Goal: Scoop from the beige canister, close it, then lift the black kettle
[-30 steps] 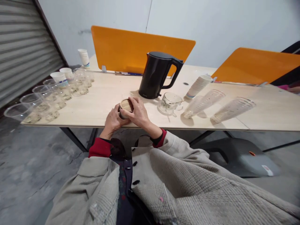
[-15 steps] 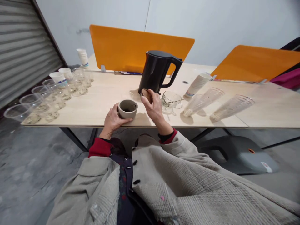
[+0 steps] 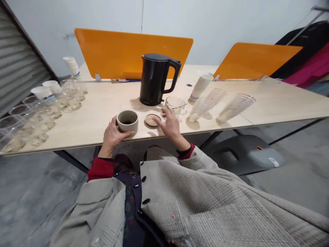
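pretty bare-bones room tbh, just a pale wall with a thin dark seam running down it and a ribbed shutter over on the left. there's a long light-wood table on dark metal legs with two orange divider panels along the back. floor is scuffed, cracked grey, with a dark grey stool half under the table.

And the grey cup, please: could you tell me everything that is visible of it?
The grey cup is round and ceramic-looking, with no handle in view. It is open at the top; dark matter lies in the bottom and dark specks cling to the inner wall. It is upright, apparently resting on the table near its front edge, left of the wooden disc. The left hand grips it, thumb across the near side.
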`<control>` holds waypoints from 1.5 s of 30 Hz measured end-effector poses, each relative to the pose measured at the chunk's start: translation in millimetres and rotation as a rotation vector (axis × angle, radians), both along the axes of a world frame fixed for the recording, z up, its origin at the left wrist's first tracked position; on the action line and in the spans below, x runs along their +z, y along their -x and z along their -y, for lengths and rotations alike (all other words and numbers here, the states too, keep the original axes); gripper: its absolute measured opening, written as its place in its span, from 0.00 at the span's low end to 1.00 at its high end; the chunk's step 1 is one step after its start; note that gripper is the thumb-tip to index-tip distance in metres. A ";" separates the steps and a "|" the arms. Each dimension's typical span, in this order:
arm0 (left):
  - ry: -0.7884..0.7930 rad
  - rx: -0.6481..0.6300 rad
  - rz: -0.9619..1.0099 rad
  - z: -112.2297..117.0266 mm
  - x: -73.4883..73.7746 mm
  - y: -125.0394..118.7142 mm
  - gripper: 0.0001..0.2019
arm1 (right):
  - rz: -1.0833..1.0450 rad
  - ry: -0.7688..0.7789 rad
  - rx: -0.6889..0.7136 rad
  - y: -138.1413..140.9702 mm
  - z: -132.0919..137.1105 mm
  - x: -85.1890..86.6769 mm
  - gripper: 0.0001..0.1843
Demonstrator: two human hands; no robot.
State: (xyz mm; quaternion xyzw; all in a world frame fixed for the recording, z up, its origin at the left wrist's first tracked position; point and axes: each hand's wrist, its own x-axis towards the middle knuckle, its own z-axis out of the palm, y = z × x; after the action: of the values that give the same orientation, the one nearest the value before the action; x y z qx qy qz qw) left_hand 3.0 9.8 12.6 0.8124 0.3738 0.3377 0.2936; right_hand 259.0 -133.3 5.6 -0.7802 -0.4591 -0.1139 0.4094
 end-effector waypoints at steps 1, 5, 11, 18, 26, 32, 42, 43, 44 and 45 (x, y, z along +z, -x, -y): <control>-0.006 0.005 -0.001 0.4 0.4 -0.1 0.46 | -0.033 -0.088 -0.054 -8.1 7.7 3.7 0.33; -0.015 0.004 0.007 3.0 2.8 -0.4 0.46 | -0.078 -0.331 -0.254 -44.3 31.2 16.8 0.35; -0.010 0.015 -0.003 3.2 1.8 -0.4 0.46 | -0.108 -0.274 -0.294 -75.0 26.0 23.3 0.23; -0.016 0.002 0.010 3.6 -1.7 -0.1 0.45 | -0.145 -0.303 -0.218 -66.8 19.5 31.5 0.16; -0.050 -0.011 -0.017 4.6 -1.9 1.6 0.48 | -0.073 -0.658 -0.094 -28.9 48.0 69.2 0.13; -0.075 -0.019 -0.031 8.9 -1.3 3.8 0.52 | -0.067 -0.679 0.240 25.4 50.8 91.6 0.09; -0.208 -0.054 -0.029 11.3 -7.3 2.8 0.54 | 0.006 -0.451 0.617 65.3 30.7 83.2 0.08; -0.214 -0.053 -0.028 11.5 -8.0 2.9 0.53 | 0.022 -0.429 0.641 66.2 28.0 80.9 0.09; -0.217 -0.050 -0.027 11.9 -8.5 2.9 0.53 | 0.038 -0.403 0.658 66.8 25.6 78.8 0.09; -0.220 -0.045 -0.027 12.4 -8.9 2.9 0.53 | 0.052 -0.373 0.670 67.1 23.7 77.1 0.10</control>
State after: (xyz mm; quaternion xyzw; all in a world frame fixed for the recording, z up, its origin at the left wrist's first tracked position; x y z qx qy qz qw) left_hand 0.1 -2.6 3.7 0.8524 0.3203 0.3589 0.2051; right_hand 192.0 -156.9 82.6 -0.4959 -0.6700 -0.0752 0.5472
